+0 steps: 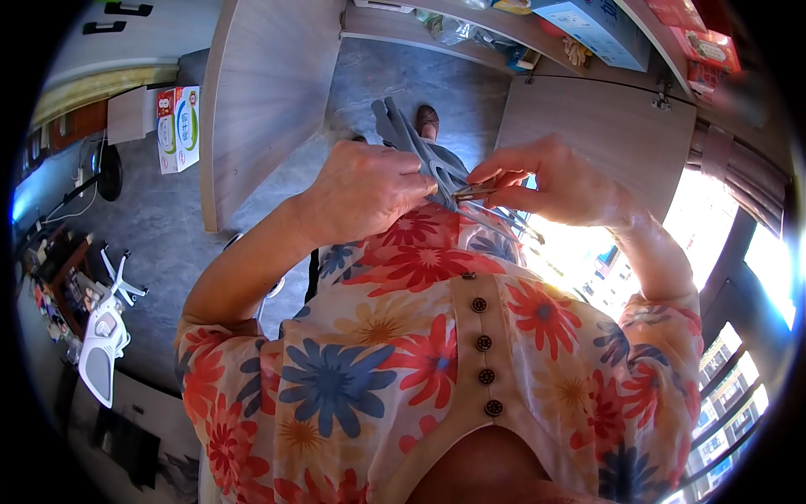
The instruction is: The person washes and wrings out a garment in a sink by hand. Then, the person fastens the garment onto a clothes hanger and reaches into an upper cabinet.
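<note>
A bundle of grey flat plastic pieces, which look like clothes hangers [403,130], is held in front of my waist. My left hand [369,189] is closed around the bundle, its fingers curled over the near end. From the other side my right hand [546,181] reaches in, thumb and forefinger pinched at a small, thin brownish piece [475,193] that touches the bundle; its kind is unclear. Thin pale rods [512,220] stick out below my right fingers. My patterned blouse [428,336] fills the lower view.
An open cabinet door [269,101] stands to the left, another door panel [596,139] to the right. Shelves at the top hold a light-blue box [600,29] and red packages [709,55]. A milk carton box [178,130] and white chair [102,344] are farther left.
</note>
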Demonstrator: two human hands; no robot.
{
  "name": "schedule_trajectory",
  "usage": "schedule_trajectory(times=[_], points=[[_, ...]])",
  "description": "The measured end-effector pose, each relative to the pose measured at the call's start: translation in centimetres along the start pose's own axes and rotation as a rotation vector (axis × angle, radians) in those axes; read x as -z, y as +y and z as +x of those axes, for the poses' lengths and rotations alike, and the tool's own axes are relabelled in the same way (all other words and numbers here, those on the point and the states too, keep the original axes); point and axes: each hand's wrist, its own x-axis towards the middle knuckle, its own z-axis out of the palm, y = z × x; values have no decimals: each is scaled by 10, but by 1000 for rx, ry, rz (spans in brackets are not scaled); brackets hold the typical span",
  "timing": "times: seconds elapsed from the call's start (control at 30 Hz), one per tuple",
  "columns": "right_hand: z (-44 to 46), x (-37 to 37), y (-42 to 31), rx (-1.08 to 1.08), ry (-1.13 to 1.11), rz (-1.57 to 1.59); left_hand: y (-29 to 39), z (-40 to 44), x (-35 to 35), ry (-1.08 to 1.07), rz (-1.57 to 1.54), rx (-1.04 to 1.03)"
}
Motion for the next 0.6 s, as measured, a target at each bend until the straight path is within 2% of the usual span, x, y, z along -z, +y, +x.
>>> schedule_trajectory(times=[0.2, 0.4, 0.5, 0.6], points=[[11, 1, -25, 94, -12, -324, 0, 3, -2, 13, 7, 0], [27, -8, -44, -28, -219, -741, 5, 7, 0, -56, 28, 70], [32, -12, -53, 38, -298, -801, 5, 8, -1, -69, 36, 93], [46, -18, -63, -73, -443, -847, -1, 4, -1, -36, 12, 107]])
